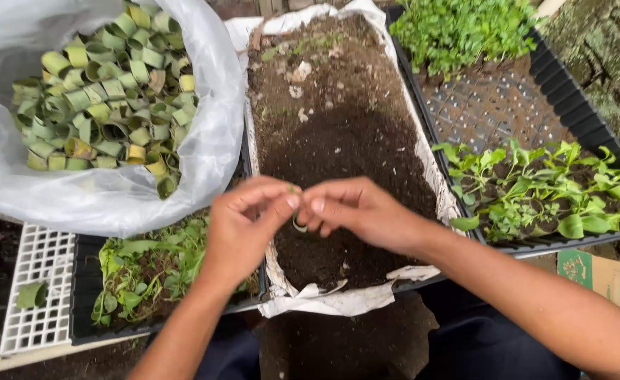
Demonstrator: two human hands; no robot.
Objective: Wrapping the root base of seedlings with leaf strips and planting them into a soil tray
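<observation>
— Outdoors, soil and seedling trays crowd the bench: a paper-lined tray of dark soil [345,141] sits in the middle, with a clear bag of rolled green leaf rings [106,91] to the far left and a black tray of seedlings [535,190] to the right. What are the hands doing?

— Both meet just above the near end of the soil. The left hand [243,225] and right hand [356,211] are pressed fingertip to fingertip, pinching a small leaf ring [299,225] between them, with a speck of green that may be a seedling at the top; too small to be sure.

— How would you handle it well?

— I'd judge a light pinch is best, so the ring keeps its round shape, and I'd stay low over the soil so anything dropped lands in the tray.

— And the pose?

— Forearms come in from the near edge and converge, wrists slightly bent, thumbs and forefingers closed on the ring, other fingers curled loosely beneath.
</observation>
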